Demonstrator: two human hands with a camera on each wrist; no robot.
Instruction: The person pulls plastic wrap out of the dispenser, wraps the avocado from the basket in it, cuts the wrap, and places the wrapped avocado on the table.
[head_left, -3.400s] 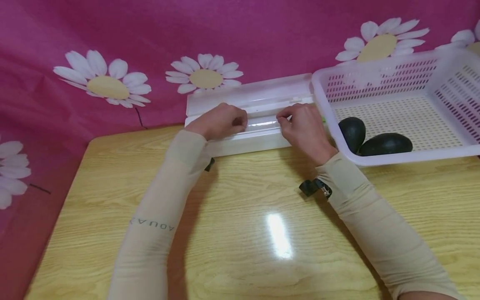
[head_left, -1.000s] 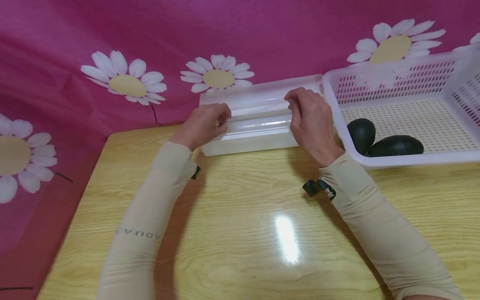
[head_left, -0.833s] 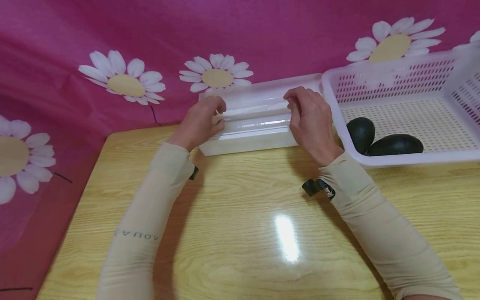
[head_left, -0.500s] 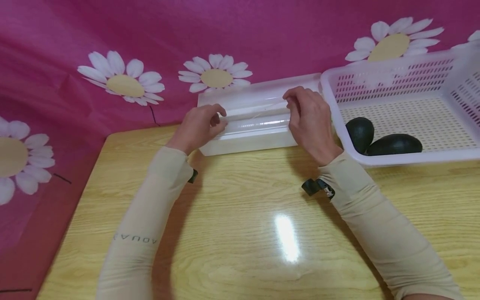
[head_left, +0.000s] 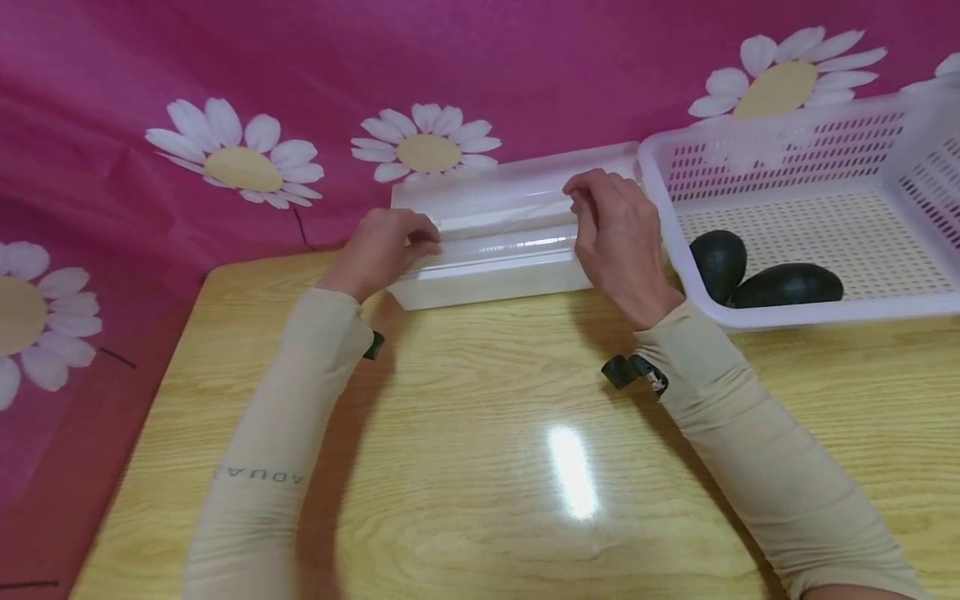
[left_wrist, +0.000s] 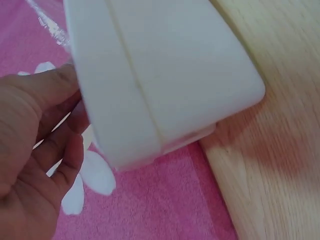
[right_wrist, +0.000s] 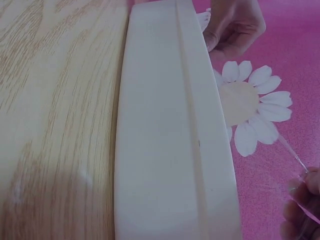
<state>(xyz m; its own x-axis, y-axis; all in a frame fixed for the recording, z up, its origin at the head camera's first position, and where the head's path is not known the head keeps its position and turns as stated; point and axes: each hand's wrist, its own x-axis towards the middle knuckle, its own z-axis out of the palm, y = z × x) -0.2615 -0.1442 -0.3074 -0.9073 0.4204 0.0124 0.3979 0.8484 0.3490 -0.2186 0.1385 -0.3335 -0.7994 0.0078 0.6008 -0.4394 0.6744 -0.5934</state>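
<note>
A long white cling film dispenser point(head_left: 487, 283) lies on the table with its lid point(head_left: 510, 179) tipped back, and a shiny roll of cling film point(head_left: 517, 244) inside. My right hand point(head_left: 618, 242) pinches the film's edge above the dispenser's right end. In the right wrist view the clear film point(right_wrist: 290, 147) runs taut from those fingertips. At the left end of the roll is my left hand point(head_left: 378, 250), thumb and index finger bent close together. The dispenser wall hides its fingertips in the left wrist view, so whether it holds film there cannot be seen.
To the right stands a pale perforated plastic basket point(head_left: 787, 315) holding two dark green oval fruits point(head_left: 787, 286), perhaps avocados. Its left side is close to the dispenser. A pink daisy-patterned cloth point(head_left: 570, 75) hangs behind the wooden table point(head_left: 465, 433).
Both hands were low at the roll at first; the right has since lifted the film's edge. My left hand has moved to the roll's left end, its fingers spreading and closing again.
</note>
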